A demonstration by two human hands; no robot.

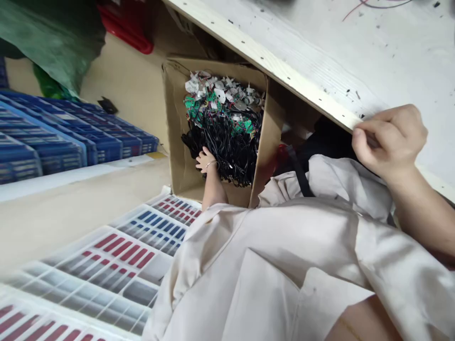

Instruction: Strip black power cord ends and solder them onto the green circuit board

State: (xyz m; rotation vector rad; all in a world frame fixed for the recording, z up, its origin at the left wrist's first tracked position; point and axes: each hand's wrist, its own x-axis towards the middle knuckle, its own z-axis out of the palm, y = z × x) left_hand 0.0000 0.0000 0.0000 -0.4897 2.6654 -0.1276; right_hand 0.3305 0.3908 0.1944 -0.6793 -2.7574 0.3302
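My left hand (206, 160) reaches down into a cardboard box (259, 154), its fingers spread against a bundle of black cables (229, 147). The hand is open, and a thin bracelet circles its wrist. Beyond the cables, in the same box, lie green circuit boards (245, 127) and white plastic parts (220, 94) with thin wires among them. My right hand (393, 137) is closed at the white table's edge (313, 92), its fingers curled and its thumb against the rim.
Blue crates (95, 137) stand in rows at the left. White divided trays (117, 246) with red and blue pieces lie beside my left arm. A red plastic object (131, 35) and green sheeting (60, 38) are at the upper left. Thin wires (377, 4) and scraps lie on the tabletop.
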